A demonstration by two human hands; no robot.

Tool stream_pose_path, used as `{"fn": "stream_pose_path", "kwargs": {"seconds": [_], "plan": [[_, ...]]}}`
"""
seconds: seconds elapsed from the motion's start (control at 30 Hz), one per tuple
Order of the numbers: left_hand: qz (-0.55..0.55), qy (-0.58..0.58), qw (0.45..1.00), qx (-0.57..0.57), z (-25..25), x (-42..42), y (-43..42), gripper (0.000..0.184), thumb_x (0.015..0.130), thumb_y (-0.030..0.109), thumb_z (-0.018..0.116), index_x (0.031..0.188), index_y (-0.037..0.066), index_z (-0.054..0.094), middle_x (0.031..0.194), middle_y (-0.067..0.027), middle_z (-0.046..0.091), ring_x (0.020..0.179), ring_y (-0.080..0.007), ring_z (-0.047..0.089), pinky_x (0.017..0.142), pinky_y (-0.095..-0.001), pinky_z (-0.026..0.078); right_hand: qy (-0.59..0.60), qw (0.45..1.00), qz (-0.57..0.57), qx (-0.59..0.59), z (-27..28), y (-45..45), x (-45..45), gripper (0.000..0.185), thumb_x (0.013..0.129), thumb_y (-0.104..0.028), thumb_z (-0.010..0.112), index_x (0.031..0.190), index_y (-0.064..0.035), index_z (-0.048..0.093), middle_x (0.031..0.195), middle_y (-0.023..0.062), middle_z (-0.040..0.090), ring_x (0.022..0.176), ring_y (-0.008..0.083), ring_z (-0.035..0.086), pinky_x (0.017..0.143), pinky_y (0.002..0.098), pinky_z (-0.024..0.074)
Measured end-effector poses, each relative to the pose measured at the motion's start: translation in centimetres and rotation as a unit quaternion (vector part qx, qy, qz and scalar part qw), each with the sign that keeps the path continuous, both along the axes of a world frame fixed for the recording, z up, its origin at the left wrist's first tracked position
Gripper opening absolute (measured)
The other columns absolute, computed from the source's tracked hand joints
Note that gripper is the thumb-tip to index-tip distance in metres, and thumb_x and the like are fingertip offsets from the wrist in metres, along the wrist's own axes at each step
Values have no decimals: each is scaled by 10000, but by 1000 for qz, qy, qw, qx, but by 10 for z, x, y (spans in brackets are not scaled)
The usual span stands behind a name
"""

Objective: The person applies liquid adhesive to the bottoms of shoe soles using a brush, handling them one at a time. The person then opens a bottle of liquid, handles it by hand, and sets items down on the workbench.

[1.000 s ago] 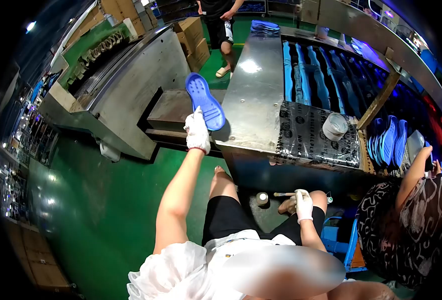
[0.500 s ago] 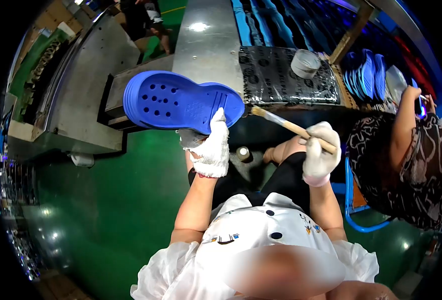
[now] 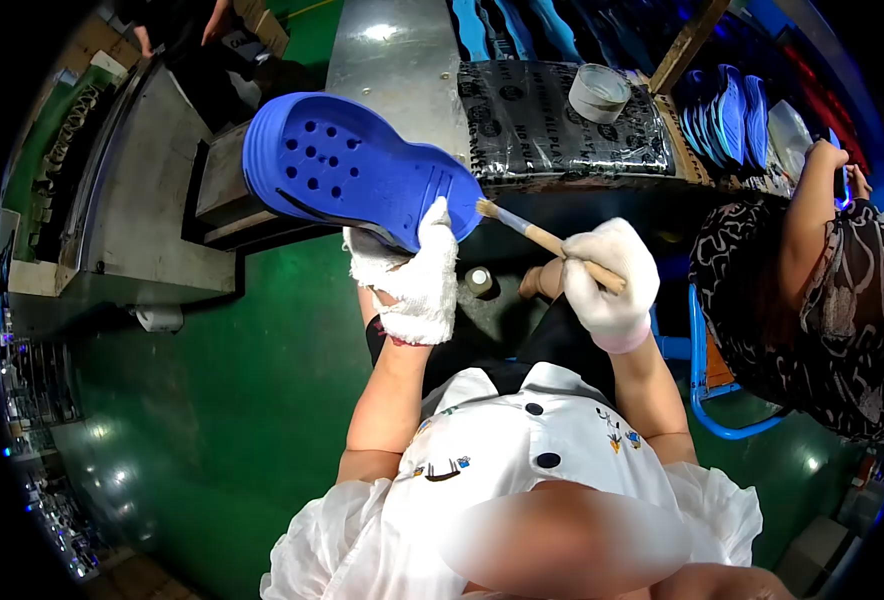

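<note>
A blue shoe sole (image 3: 367,170) with a raised rim and several round holes in its wide end is gripped by my left hand (image 3: 414,275), which wears a white knit glove; the thumb presses on the narrow heel end. My right hand (image 3: 610,285), also in a white glove, is closed around the wooden handle of a paintbrush (image 3: 537,236). The bristles point left and meet, or nearly meet, the heel edge of the sole.
A round tub (image 3: 599,94) stands on a black plastic-wrapped surface (image 3: 522,140) ahead. Blue soles (image 3: 730,120) are stacked at right beside a seated co-worker (image 3: 802,320). Blue strips (image 3: 512,28) lie on the conveyor. A metal cabinet (image 3: 147,200) is at left; a bottle (image 3: 480,282) stands below.
The brush has moved left, up to the heel edge. The sole has tilted, its wide end rising. At the upper left, the person in the background has come further into view.
</note>
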State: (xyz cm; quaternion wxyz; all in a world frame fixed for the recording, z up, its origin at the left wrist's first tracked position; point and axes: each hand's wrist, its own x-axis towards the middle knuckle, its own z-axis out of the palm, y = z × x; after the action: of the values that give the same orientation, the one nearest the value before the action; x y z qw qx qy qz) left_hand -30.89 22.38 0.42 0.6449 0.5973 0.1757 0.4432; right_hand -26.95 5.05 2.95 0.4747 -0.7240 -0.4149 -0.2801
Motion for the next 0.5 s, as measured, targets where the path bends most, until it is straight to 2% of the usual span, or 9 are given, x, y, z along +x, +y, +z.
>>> {"fn": "stream_pose_path", "kwargs": {"seconds": [0.17, 0.27, 0.4, 0.47, 0.5], "plan": [[27, 5, 999, 29, -5, 3, 4, 492, 757, 60, 732, 1154, -52, 465, 1062, -138, 588, 923, -195, 594, 845, -323, 488, -18, 998, -39, 41, -9, -1, 1, 270, 576, 124, 658, 793, -29, 608, 698, 63, 618, 558, 214, 543, 509, 294, 439], [18, 29, 998, 45, -7, 4, 5, 512, 756, 60, 732, 1173, -55, 459, 1078, -151, 587, 931, -205, 600, 846, -330, 493, -19, 1000, 1, 6, -7, 5, -3, 264, 549, 98, 668, 767, -43, 618, 678, 51, 609, 544, 208, 535, 493, 292, 425], [12, 25, 999, 33, -5, 3, 5, 511, 757, 60, 732, 1175, -57, 461, 1084, -154, 589, 935, -209, 603, 850, -335, 493, 13, 1000, 5, 28, -8, -5, -4, 235, 591, 78, 670, 785, -46, 621, 677, 44, 603, 549, 210, 525, 482, 292, 415], [14, 29, 997, 63, -10, 3, 2, 509, 760, -37, 712, 1203, -18, 463, 1099, -113, 582, 946, -172, 598, 832, -319, 524, -1, 1000, -15, 19, -6, -2, 0, 236, 594, 86, 660, 788, -42, 619, 680, 49, 601, 551, 212, 526, 481, 293, 415], [10, 29, 997, 65, -9, 3, 2, 509, 760, -37, 712, 1203, -18, 463, 1099, -113, 582, 946, -172, 598, 832, -319, 524, -20, 999, -34, 8, -5, -1, 3, 237, 596, 93, 650, 792, -37, 617, 684, 55, 600, 553, 214, 526, 481, 293, 415]]}}
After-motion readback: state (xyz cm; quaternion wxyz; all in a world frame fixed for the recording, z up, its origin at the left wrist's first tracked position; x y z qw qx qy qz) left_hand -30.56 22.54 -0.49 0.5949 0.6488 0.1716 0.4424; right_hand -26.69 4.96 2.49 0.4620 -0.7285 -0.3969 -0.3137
